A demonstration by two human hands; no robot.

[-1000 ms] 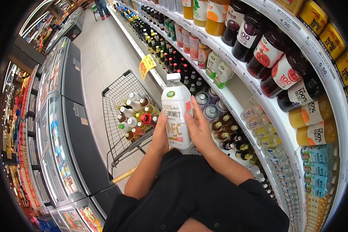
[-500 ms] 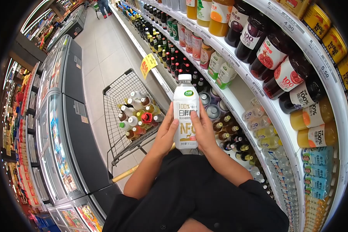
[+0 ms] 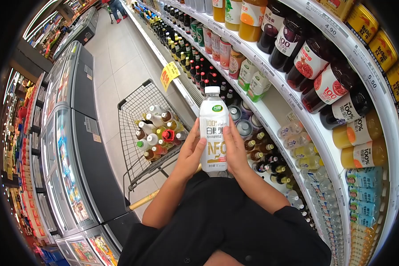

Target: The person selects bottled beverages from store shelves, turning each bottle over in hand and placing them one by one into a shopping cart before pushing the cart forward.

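Okay, so I've just squared up this white NFC drink bottle (image 3: 214, 133), label mostly readable now, fingers of my left hand (image 3: 190, 150) and right hand (image 3: 236, 150) half-curled against its sides, between shopping cart (image 3: 142, 200) and drinks shelf (image 3: 295, 100).

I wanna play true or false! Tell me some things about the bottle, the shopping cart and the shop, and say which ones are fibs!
1. The left hand and right hand both hold the white bottle. True.
2. The bottle's cap is off. False: it is on.
3. The shopping cart has nothing inside. False: it has lots of smaller-looking bottles.
4. A yellow sign is by the shelves. True.
5. The faraway person wears green shoes. False: they look red.
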